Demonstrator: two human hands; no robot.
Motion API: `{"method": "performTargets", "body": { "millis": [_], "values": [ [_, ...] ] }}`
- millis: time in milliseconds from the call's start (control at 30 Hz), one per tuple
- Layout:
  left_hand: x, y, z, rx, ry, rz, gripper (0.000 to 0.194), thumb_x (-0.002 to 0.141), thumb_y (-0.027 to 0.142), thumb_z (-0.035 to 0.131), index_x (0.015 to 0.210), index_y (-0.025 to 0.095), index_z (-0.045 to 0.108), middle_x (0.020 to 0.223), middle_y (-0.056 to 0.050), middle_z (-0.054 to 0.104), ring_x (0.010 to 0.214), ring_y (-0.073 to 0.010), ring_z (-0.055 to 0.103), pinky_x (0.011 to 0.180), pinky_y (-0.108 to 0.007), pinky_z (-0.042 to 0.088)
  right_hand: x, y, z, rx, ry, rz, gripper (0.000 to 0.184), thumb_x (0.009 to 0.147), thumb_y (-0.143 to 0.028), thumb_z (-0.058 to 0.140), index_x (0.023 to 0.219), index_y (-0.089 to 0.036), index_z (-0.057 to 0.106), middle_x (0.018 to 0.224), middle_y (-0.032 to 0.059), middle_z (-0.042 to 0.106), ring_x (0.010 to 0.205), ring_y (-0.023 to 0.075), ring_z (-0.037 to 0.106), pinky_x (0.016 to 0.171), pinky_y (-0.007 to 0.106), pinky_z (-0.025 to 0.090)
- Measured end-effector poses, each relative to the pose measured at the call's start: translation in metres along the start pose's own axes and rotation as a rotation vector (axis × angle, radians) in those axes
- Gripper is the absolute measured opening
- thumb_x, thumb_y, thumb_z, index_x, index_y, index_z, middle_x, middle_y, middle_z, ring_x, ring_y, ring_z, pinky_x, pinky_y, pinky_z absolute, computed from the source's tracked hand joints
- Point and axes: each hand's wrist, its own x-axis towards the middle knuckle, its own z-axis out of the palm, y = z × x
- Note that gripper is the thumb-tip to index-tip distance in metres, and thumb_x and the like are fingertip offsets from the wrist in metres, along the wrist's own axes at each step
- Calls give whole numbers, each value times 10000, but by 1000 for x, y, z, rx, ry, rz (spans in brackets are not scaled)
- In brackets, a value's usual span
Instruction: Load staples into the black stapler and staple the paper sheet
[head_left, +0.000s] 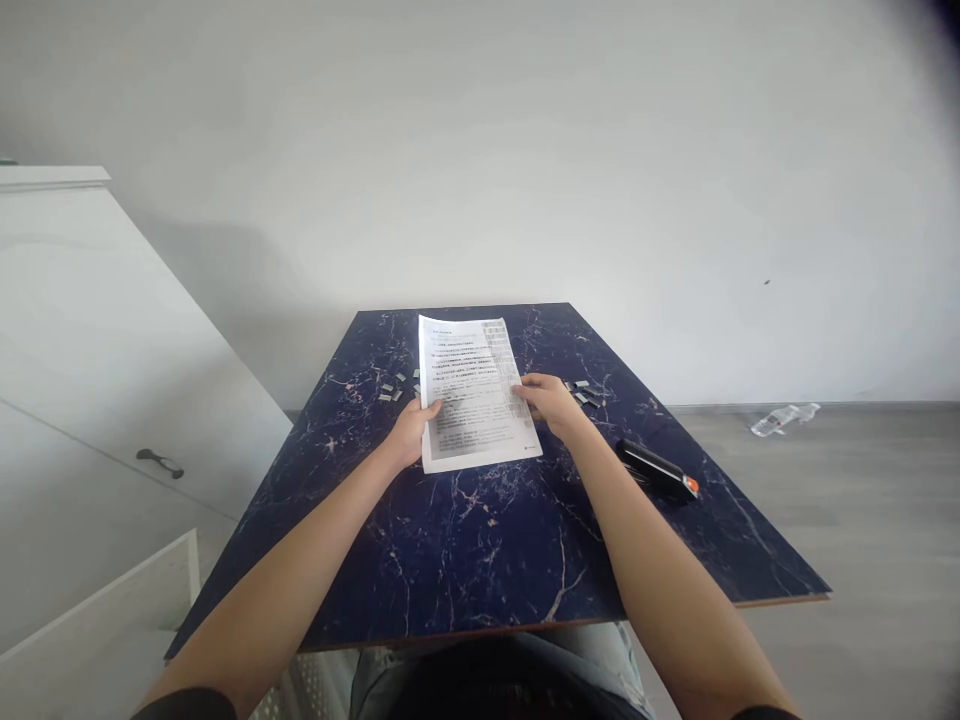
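A printed sheaf of white paper (469, 385) is held a little above the dark blue marbled table (480, 540). My left hand (415, 428) grips its left edge, thumb over the page. My right hand (550, 400) grips the right edge, fingers curled on the sheet. Small grey staple strips (394, 388) lie just left of the paper, and more strips (589, 392) lie just right of my right hand. A black stapler (656, 468) with an orange end lies on the table to the right of my right forearm.
A white cabinet (90, 380) with a dark handle stands at the left, an open white drawer below it. A crushed clear plastic bottle (784, 417) lies on the grey floor at the right. A plain white wall is behind the table.
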Motion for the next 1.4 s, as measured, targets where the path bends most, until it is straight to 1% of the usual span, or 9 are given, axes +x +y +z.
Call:
{"method": "performTargets", "body": {
  "millis": [200,333,400,533,667,800,867,1000,1400],
  "values": [
    [2,-3,-1,84,-12,-81,466,721,343,850,1115,164,677,1081,-129,751,1009,-302,710,961,-498,541,-1,-6,-7,-295,55,95,152,645,-199,800,744,-178,685,679,78,707,612,225,667,548,344,551],
    [0,-2,-2,101,-57,-75,436,749,343,830,1118,174,670,1071,-121,752,1007,-291,709,964,-497,537,-17,-21,-24,-591,140,-194,82,700,-204,767,770,-199,726,738,68,732,723,224,687,736,355,548],
    [1,-1,-3,89,-69,-77,423,755,328,820,1121,176,670,1084,-121,749,1012,-290,708,966,-498,535,-38,-30,-37,-730,212,-347,92,800,-268,698,859,-215,744,792,58,748,766,216,691,795,354,532],
    [3,-2,-4,118,1,-100,373,737,277,807,1072,160,691,1090,-131,752,1034,-311,703,996,-513,517,-94,-35,-69,-843,375,-511,218,917,-386,607,1018,-230,721,889,52,754,816,214,696,811,350,524],
    [-1,3,0,224,28,-94,368,699,212,807,1047,141,710,1113,-138,753,1091,-329,691,1072,-529,469,-137,-16,-111,-1061,226,-523,330,909,-517,622,1084,-252,713,1098,78,736,1046,285,671,922,412,503],
    [-9,11,4,155,-87,-140,510,678,173,828,1165,147,681,1226,-155,718,1139,-342,679,1090,-540,466,-151,15,-144,-1130,137,-427,513,873,-565,655,1276,-248,635,1234,104,700,1128,331,650,949,451,510],
    [-12,13,4,98,-169,-191,572,681,150,829,1225,164,654,1277,-158,694,1138,-350,681,1068,-551,489,-151,28,-152,-1110,154,-386,504,906,-532,616,1319,-243,601,1219,106,710,1088,330,675,912,449,529],
    [-11,12,4,72,-237,-225,626,667,61,801,1261,172,637,1298,-155,685,1143,-349,681,1058,-525,515,-146,40,-151,-1076,213,-342,412,934,-480,575,1256,-232,638,1128,101,745,988,326,715,837,436,551],
    [-13,13,1,63,-324,-176,600,702,84,812,1268,156,628,1295,-169,683,1162,-347,674,1078,-527,501,-114,26,-100,-929,1,-477,315,908,-339,639,1210,-250,653,1158,70,737,1041,285,700,916,427,538]
  ]
}}
